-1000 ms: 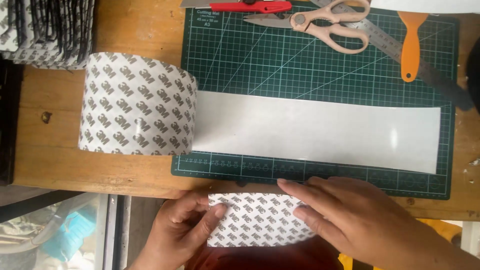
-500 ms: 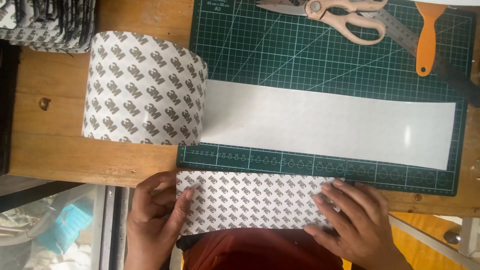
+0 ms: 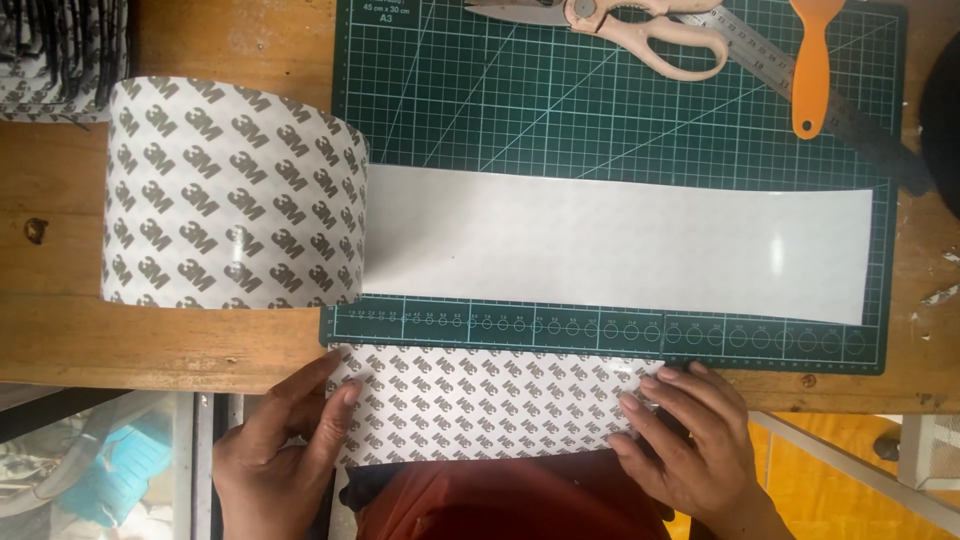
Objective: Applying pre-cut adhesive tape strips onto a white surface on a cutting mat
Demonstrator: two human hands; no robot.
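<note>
Two hands hold a cut piece of patterned tape backing at a wooden bench's near edge.
The left hand (image 3: 275, 455) and right hand (image 3: 690, 445) pinch the sheet (image 3: 490, 405) by its ends, just below a green cutting mat (image 3: 620, 110) carrying a large tape roll's (image 3: 230, 195) unrolled white strip (image 3: 610, 245), scissors (image 3: 625, 25) and an orange-handled knife (image 3: 810, 65).

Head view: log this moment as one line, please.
left hand: holds left end of grey-patterned white backing sheet | right hand: holds right end | sheet: flat, overhanging wooden table edge | green cutting mat: behind sheet
</note>
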